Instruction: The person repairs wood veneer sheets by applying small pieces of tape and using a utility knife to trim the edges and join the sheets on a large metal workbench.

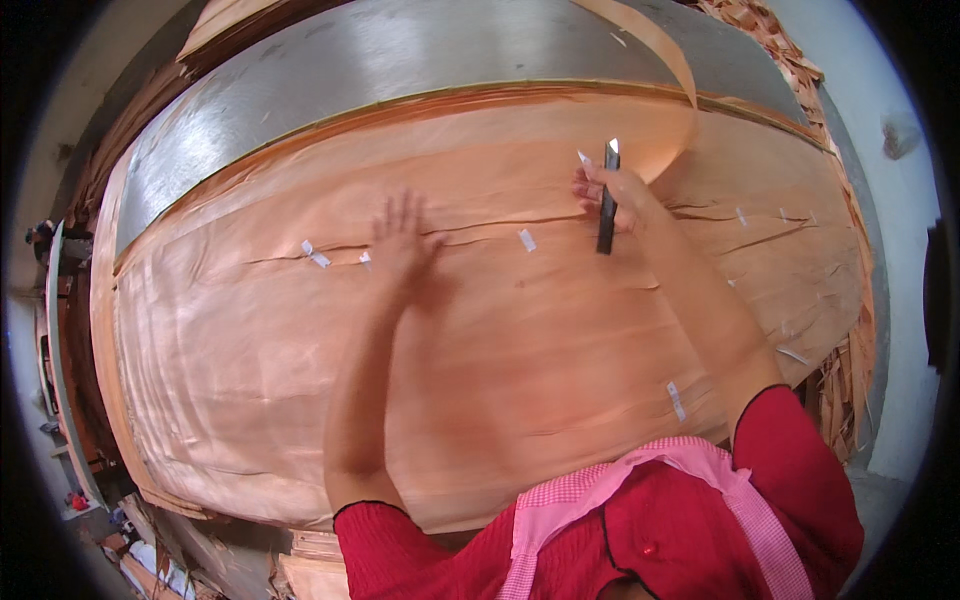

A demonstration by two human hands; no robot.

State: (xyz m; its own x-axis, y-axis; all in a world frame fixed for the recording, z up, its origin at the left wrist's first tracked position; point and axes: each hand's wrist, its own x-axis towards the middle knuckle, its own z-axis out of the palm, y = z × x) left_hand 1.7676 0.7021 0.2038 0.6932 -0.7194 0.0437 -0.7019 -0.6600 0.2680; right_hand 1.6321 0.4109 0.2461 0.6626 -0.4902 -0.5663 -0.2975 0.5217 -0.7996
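A large wood veneer sheet (480, 390) lies before me, with a long split (517, 223) across its upper part. My left hand (401, 238) is spread palm down at the split, holding nothing; blur hides whether it presses on the sheet. My right hand (622, 196) grips a black-handled knife (609, 199), its bright tip pointing away from me. At those fingertips shows a small white piece of tape (583, 157). White tape pieces (527, 240) dot the split, two of them left of my left hand. Beyond my right hand, a narrow veneer strip (679, 67) curls up.
Beyond the veneer stack's far edge (480, 96) is a smooth grey surface (420, 45). Veneer scraps (780, 37) are heaped along the right wall (862, 90). More veneer (232, 26) is stacked at the far left. A person (71, 240) is at the left rim.
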